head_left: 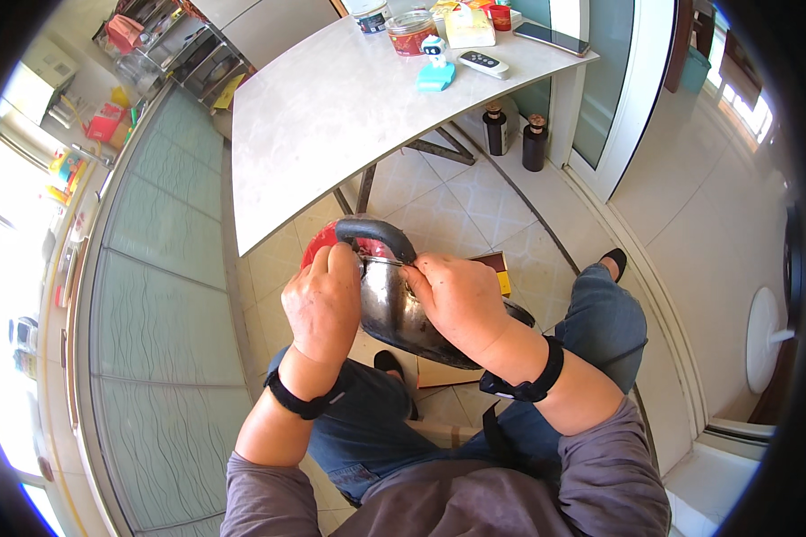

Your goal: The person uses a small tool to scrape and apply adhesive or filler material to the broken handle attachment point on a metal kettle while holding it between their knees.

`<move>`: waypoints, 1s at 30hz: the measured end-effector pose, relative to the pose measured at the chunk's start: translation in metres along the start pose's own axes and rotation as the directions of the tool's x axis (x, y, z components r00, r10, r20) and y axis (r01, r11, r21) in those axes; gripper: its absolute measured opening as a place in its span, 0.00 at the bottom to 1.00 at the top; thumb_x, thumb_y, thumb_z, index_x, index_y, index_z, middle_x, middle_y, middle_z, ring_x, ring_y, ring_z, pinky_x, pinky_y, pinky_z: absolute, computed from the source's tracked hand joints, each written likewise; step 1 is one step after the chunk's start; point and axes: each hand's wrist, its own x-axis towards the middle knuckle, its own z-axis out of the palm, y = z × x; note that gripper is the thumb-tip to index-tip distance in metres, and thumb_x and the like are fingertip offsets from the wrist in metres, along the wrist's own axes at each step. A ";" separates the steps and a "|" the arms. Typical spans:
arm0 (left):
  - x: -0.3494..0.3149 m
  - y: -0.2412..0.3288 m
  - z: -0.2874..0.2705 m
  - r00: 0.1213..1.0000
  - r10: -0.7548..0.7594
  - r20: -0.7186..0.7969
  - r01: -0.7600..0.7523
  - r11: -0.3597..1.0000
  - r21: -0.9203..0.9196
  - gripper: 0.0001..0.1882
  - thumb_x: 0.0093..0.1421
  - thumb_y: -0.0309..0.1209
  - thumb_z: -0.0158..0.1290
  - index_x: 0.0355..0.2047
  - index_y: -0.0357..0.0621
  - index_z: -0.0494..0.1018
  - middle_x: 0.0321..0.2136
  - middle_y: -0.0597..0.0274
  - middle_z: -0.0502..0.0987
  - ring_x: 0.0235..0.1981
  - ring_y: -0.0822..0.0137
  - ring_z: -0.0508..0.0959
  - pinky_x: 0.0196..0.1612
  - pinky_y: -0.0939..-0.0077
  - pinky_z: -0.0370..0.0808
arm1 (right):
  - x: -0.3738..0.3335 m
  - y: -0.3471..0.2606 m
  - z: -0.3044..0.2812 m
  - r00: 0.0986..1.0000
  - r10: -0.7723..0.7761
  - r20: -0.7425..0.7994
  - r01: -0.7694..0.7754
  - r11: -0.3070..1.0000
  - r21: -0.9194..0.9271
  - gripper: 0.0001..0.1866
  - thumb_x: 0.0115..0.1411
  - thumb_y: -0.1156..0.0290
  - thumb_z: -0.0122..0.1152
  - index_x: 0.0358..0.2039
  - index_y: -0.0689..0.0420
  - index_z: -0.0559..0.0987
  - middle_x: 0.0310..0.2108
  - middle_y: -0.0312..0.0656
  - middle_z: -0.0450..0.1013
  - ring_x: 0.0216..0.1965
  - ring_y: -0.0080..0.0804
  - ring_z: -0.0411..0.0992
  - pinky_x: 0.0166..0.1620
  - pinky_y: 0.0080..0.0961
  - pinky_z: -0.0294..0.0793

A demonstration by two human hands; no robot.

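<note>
A shiny stainless steel pot [390,306] is held tilted in front of my knees, its side turned toward me. A thick black loop handle [378,234] arches over its upper end. My left hand [321,297] is closed at the handle's left end, fingers bent against the metal mount. At the handle's other end, my right hand [464,291] is closed on the pot, its thumb pressed near the rim. Whether a small part sits between the fingertips is hidden. Just behind the handle shows a red object [321,243], mostly covered.
A white table [322,116] stands ahead, bearing a jar [412,34], a remote control [484,63], a turquoise-based gadget [435,77] and a phone [552,38]. Two dark bottles [534,145] stand on the floor. Frosted cabinets [166,322] line the left. A cardboard box [443,374] lies below the pot.
</note>
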 end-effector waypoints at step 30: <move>0.055 -0.032 -0.040 0.792 0.609 -0.039 -0.605 0.792 0.080 0.11 0.49 0.28 0.56 0.35 0.46 0.75 0.31 0.67 0.73 0.33 0.67 0.75 0.38 0.71 0.72 | 0.015 0.017 -0.013 0.997 -0.054 0.045 0.051 0.996 0.072 0.15 0.64 0.61 0.59 0.24 0.58 0.78 0.21 0.47 0.73 0.24 0.51 0.73 0.27 0.41 0.70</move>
